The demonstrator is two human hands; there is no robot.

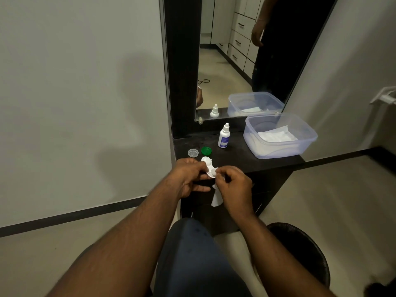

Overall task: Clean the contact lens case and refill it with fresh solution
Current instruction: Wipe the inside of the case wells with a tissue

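Observation:
My left hand [188,174] holds a white contact lens case [208,165] above the front edge of the dark counter [235,157]; both wells are uncapped. My right hand [232,183] pinches a white tissue [216,197] against the case's nearer well, and the tissue's tail hangs below. A clear cap [193,152] and a green cap [206,150] lie on the counter just beyond my hands. The white solution bottle [224,136] with a blue label stands upright behind them, closed.
A clear plastic tub [300,144] with white tissues inside sits at the counter's right. A mirror [235,61] stands behind, reflecting the bottle, the tub and a standing person. My knee and a black stool [304,249] are below the counter.

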